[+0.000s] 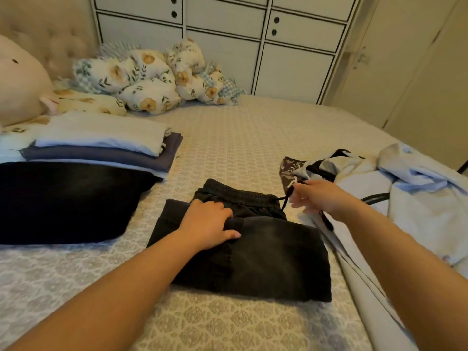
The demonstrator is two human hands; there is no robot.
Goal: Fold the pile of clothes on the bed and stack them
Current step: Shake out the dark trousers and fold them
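Dark grey folded trousers (273, 259) with an elastic waistband lie on the bed in front of me. My left hand (207, 224) grips a fold of the fabric near the waistband. My right hand (316, 196) pinches the black drawstring (285, 202) at the waistband's right end. To the left sits a stack of folded clothes (101, 145): white on top, purple-grey below, pale blue under that. A folded black garment (65, 198) lies in front of the stack. An unfolded pile of pale blue and patterned clothes (405, 193) lies at the right.
The patterned bedspread (240, 138) covers the bed. Floral cushions (152, 79) and a large pale plush (17, 82) lie at the headboard. A white drawer unit (291, 46) stands behind the bed, cupboard doors at the right.
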